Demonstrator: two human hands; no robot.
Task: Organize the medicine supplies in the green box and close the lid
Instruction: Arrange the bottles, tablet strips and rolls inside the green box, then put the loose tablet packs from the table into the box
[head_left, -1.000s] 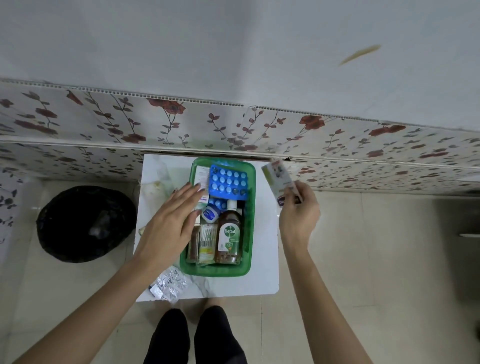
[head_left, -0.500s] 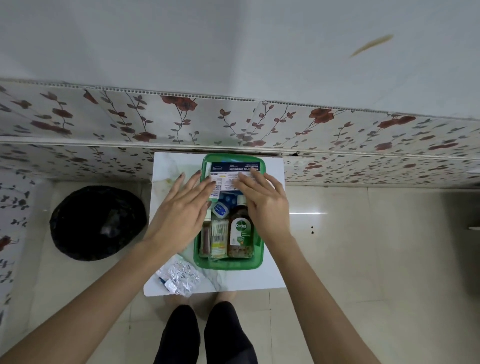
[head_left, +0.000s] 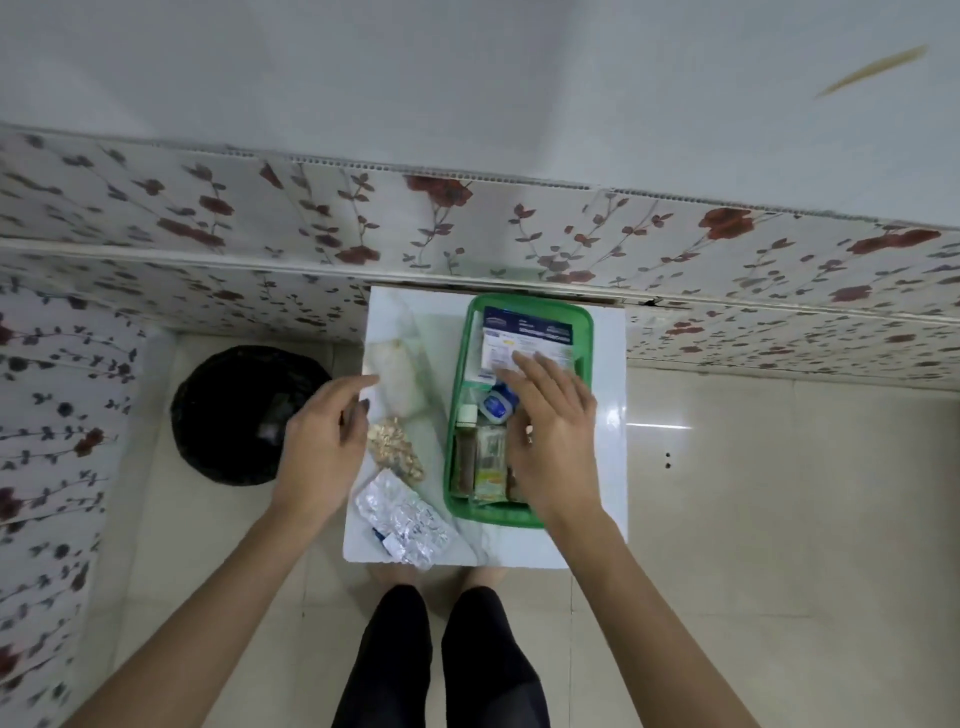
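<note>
head view: rectangular green plastic box (head_left: 457, 415), crinkled foil strips (head_left: 402, 522)

Both bare forearms reach forward and up from the bottom corners of the view. The left hand (head_left: 324, 447) is held palm down, its fingers (head_left: 358, 387) loosely spread and slightly curled, holding nothing. The right hand (head_left: 553, 441) lies flat, palm down, its fingers (head_left: 530, 366) stretched forward and close together, its grip empty. Two dark-clad legs stand below, between the arms.
</note>
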